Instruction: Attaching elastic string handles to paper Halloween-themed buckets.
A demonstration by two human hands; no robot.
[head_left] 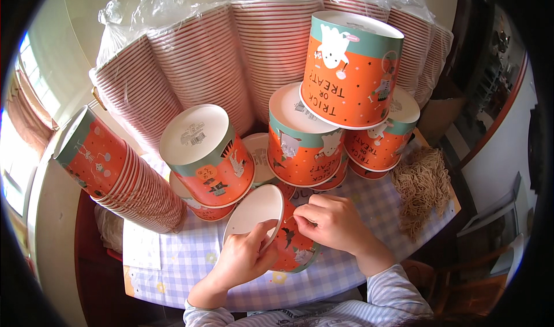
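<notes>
An orange paper bucket [296, 251] with a green band and a bat print lies tilted in front of me, its white open mouth toward the left. My left hand [245, 262] is closed on the bucket's rim, with fingers reaching into the mouth. At the bucket's outer wall, just below the rim, my right hand [332, 223] is closed in a pinch. A short bit of thin pale string [289, 218] shows between its fingertips and the wall. Part of the bucket's side is hidden behind both hands.
Upside-down buckets [208, 154] stand stacked behind, with one bucket [353, 67] on top. A nested bucket stack [124, 171] leans at the left. Plastic-wrapped red-and-white stacks [277, 50] fill the back. Tangled beige strings [424, 182] lie right on the checked tablecloth [173, 269].
</notes>
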